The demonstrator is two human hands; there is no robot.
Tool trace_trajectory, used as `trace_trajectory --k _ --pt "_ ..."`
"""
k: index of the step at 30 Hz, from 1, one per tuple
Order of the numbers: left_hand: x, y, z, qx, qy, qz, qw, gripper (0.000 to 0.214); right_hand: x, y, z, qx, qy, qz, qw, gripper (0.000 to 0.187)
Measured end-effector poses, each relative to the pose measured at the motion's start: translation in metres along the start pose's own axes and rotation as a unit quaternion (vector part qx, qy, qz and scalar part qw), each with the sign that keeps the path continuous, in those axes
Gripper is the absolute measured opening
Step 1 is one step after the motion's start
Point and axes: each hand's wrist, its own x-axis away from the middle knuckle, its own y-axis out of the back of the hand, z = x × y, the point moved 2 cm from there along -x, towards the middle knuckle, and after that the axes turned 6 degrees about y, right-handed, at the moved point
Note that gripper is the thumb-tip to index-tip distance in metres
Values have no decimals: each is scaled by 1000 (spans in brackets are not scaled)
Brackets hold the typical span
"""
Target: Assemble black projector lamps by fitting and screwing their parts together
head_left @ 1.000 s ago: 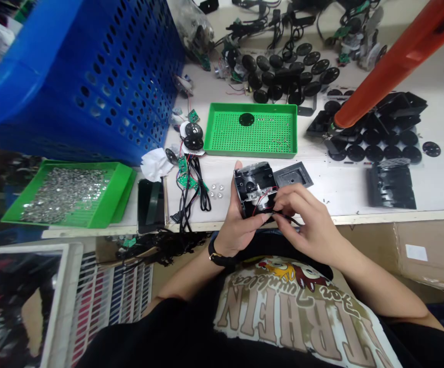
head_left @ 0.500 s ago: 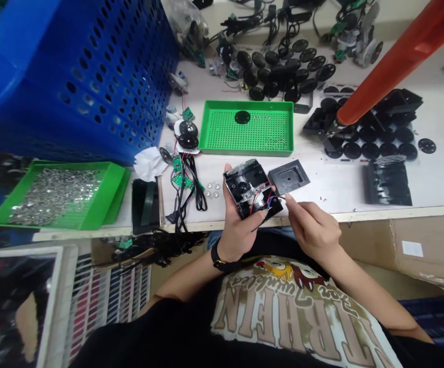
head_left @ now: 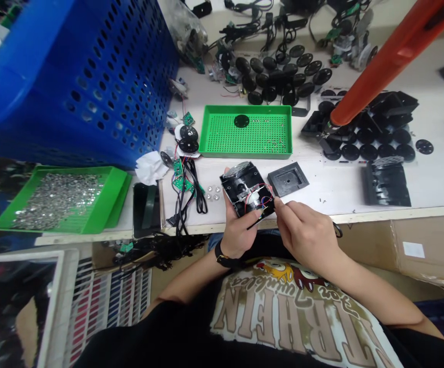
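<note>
As left hand (head_left: pixel 237 230) cradles black housing (head_left: pixel 241 186), right hand (head_left: pixel 306 235) pinching its wire (head_left: pixel 262 217)

A white workbench (head_left: pixel 333 191) is being spread with clustered black discs (head_left: pixel 279 79), a green perforated tray (head_left: pixel 245 155), a square black plastic cover (head_left: pixel 288 180), green circuit boards (head_left: pixel 178 166) and looped black cables (head_left: pixel 199 194), all being borne directly on its top.

Your T-shirt (head_left: pixel 294 327): block letters under script line, upside down from head view, too warped and folded to read for certain.
</note>
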Motion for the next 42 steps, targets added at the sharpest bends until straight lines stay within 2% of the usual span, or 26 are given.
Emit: trace_trajectory --k 4,7,11,18,23,25,27,30,32,34,37,42 --pt "-3 -1 0 14 14 18 1000 93 -2 -2 -7 -161 -104 -47 980 24" --pt "-4 0 2 25 20 21 999 98 -5 -7 -10 -238 -130 -76 960 19" --pt "-5 5 6 26 40 24 999 101 -16 -12 -9 -251 -110 -91 957 14" --pt "-4 9 8 32 59 29 997 106 -38 -14 -10 -266 -104 -11 958 12" --pt "-6 8 8 37 57 29 997 100 -42 -21 -11 -291 -141 -43 945 6" --pt "-7 9 6 39 56 27 997 96 -41 -23 -10 -288 -121 -57 948 7" --pt "-7 11 5 42 60 23 997 91 -40 -21 -9 -259 -62 -49 963 14" --pt "-8 15 3 33 73 10 997 86 -35 -18 -8 -226 39 19 973 26" --pt "-9 17 3 26 81 2 996 89 -31 -17 -11 -221 75 70 970 29" --pt "-10 17 1 27 88 2 996 96 -27 -18 -16 -216 77 99 968 31" --pt "-9 16 -2 36 99 20 994 100 -24 -23 -21 -218 55 105 969 31" --pt "-8 16 -6 48 112 25 992 86 -23 -31 -19 -208 59 83 973 27"
